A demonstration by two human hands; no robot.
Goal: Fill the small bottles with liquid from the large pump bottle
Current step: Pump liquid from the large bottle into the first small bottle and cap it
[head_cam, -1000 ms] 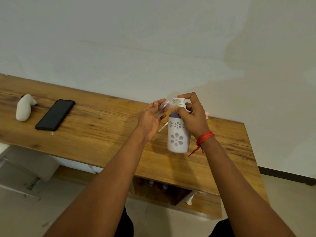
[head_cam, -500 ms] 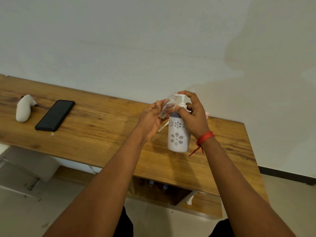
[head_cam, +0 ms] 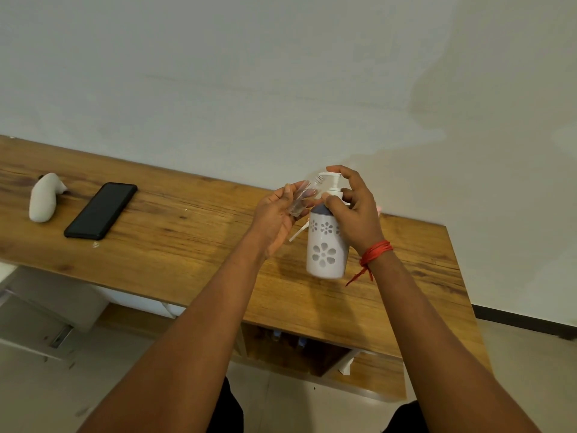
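Filling: small bottle point(head_cam: 301, 198) is gripped by left hand point(head_cam: 274, 220) at nine o'clock of pump bottle point(head_cam: 326, 251), gripped by right hand point(head_cam: 356, 210); pressing is called for.

Single head-worn wide-angle camera faces forward and down over the table point(head_cam: 187, 245), close above left hand point(head_cam: 274, 218) and right hand point(head_cam: 356, 214).

Worn: red thread band point(head_cam: 376, 252) on wrist behind R hand point(head_cam: 354, 214), several wraps, knotted, loose tails hanging off underside (at least two strands). Both forearms point(head_cam: 187, 339) bare all the way to frame edge. Black garment point(head_cam: 231, 407) at bottom edge, two patches, one L one R of centre; fabric plain, type can't tell.
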